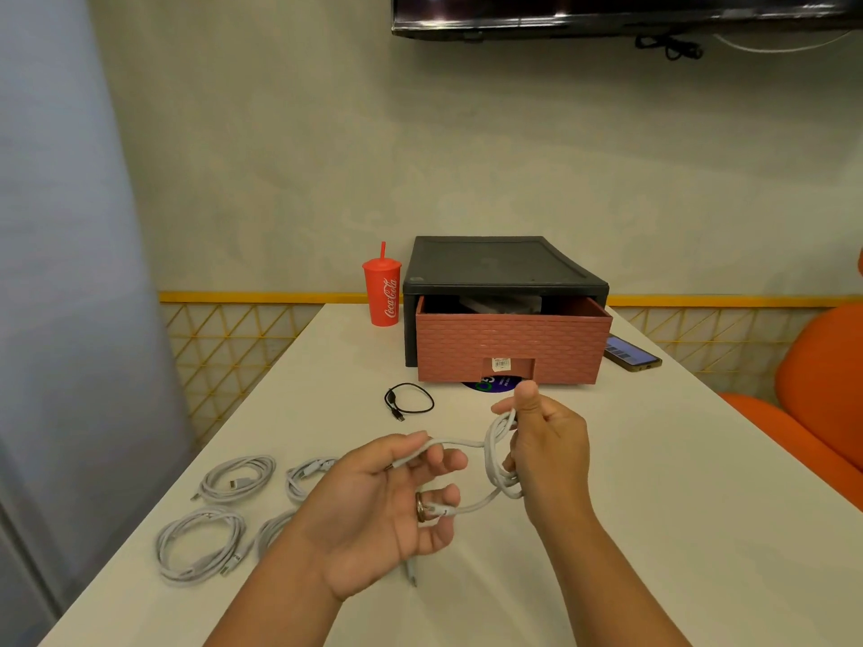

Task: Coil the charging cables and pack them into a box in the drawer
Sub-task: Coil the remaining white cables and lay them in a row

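Currently midair over white table (677, 506) | left hand (373, 511) pinches white charging cable (490, 455), right hand (548, 455) grips its loops | two coiled white cables (303, 476) half hidden behind left wrist | dark box (506, 304) in pink brick-patterned drawer (513, 347) indistinct

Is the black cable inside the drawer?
No, the black cable lies coiled on the table, in front of the partly open drawer.

A white table (677, 483) stands before a pale wall (280, 156), orange chairs (822, 380) at right, dark screen (607, 11) above.
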